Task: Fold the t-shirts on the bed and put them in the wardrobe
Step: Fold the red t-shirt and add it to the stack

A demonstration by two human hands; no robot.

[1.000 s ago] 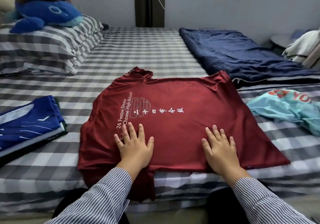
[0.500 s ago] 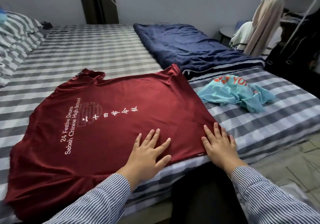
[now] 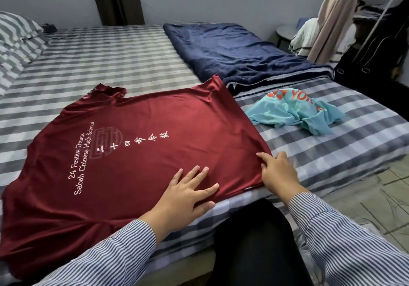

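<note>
A dark red t-shirt [image 3: 155,152] with white lettering lies spread flat on the striped bed [image 3: 110,59], its collar toward the left. My left hand [image 3: 188,192] rests on it with spread, straight fingers near the lower hem. At the shirt's lower right corner, my right hand [image 3: 278,172] has its forefinger and thumb on the fabric and its other fingers curled at the side edge, pinching it. A crumpled teal t-shirt [image 3: 294,110] with orange print lies on the bed to the right, apart from both hands.
A navy blanket [image 3: 239,53] lies along the bed's far right side. Striped pillows [image 3: 15,39] are stacked at the far left. Hanging clothes and a dark bag [image 3: 332,19] stand beyond the bed at right. Tiled floor [image 3: 376,192] shows lower right.
The view has swung right, losing the folded blue shirt and plush toy. My right hand slid from flat on the shirt to its right corner and curled onto the edge. My left hand followed rightward.
</note>
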